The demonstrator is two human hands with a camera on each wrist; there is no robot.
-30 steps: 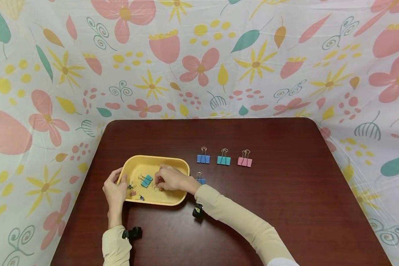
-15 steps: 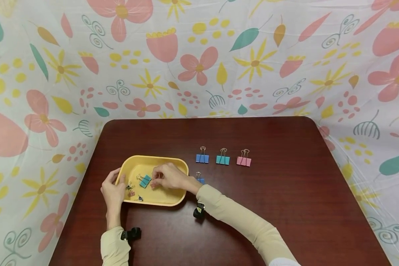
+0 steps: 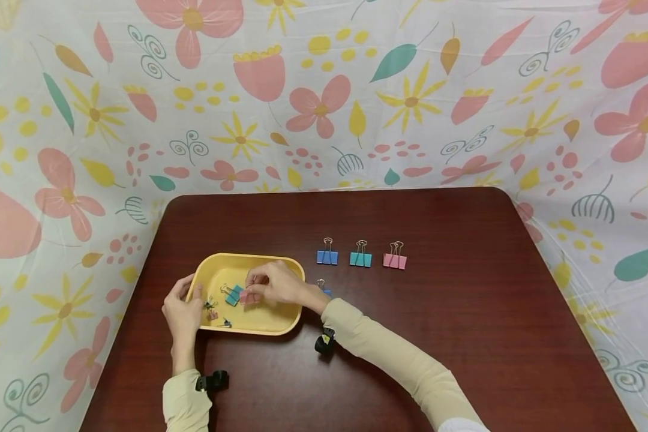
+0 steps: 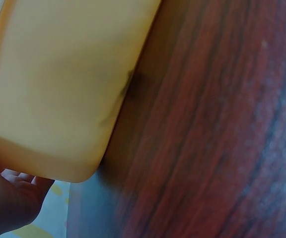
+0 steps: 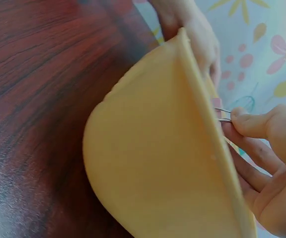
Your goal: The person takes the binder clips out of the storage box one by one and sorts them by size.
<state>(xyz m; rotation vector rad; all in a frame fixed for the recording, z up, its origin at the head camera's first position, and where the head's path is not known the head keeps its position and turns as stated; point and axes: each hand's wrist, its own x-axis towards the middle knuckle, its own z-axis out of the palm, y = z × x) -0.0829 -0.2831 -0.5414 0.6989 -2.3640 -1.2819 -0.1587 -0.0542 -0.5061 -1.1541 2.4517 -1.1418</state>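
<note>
In the head view my left hand (image 3: 183, 312) grips the left end of a yellow tray (image 3: 259, 330), thumb over the rim. My right hand (image 3: 278, 283) is inside the tray and pinches a pink binder clip (image 3: 249, 297). The right wrist view shows the clip's wire handles between thumb and fingers of the right hand (image 5: 269, 158). Touching or very near the pink clip lies a teal binder clip (image 3: 233, 294). Smaller clips lie at the tray's left end, among them a pink one (image 3: 212, 315) and a dark one (image 3: 226, 323).
Right of the tray, a blue clip (image 3: 327, 257), a teal clip (image 3: 360, 259) and a pink clip (image 3: 395, 261) stand in a row on the dark wooden table (image 3: 464, 312). Another blue clip (image 3: 326, 293) sits below the row, partly behind the right forearm. Patterned cloth (image 3: 324, 150) surrounds the table.
The pink clip has come into sight in my right hand, its body now showing beside the teal clip. The left hand keeps its hold on the tray. The head view has shifted slightly.
</note>
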